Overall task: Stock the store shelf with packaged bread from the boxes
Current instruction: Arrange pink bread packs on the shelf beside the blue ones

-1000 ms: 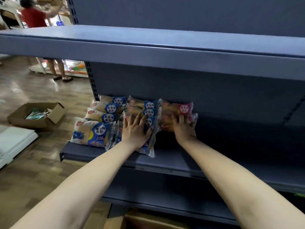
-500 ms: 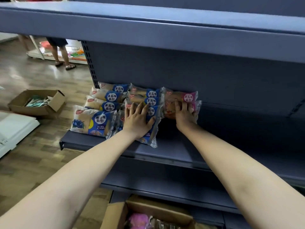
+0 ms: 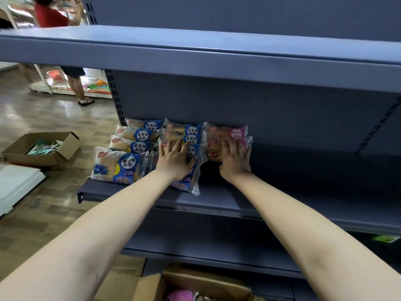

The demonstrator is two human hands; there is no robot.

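On the blue-grey shelf [image 3: 217,199], near its left end, I see the packaged bread laid flat in three rows running back to the rear panel. Two rows are blue packs [image 3: 121,168], overlapping like tiles. The third row, on the right, is two pink packs [image 3: 227,131], one behind the other.

My left hand [image 3: 175,158] lies palm-down on the second blue row, fingers straight and spread. It presses on the front blue pack [image 3: 191,184], whose near edge sticks out past my wrist. My right hand [image 3: 235,158] lies flat on the front pink pack [image 3: 213,152], fingers extended and close together. Neither of the hands is curled round anything.

Whether the two rows under my hands touch, I cannot tell. Below the shelf an open cardboard box [image 3: 195,283] shows something pink inside. Out on the wooden floor [image 3: 54,213] sits another open box [image 3: 43,157], and a person in a red top [image 3: 52,16] stands farther back.
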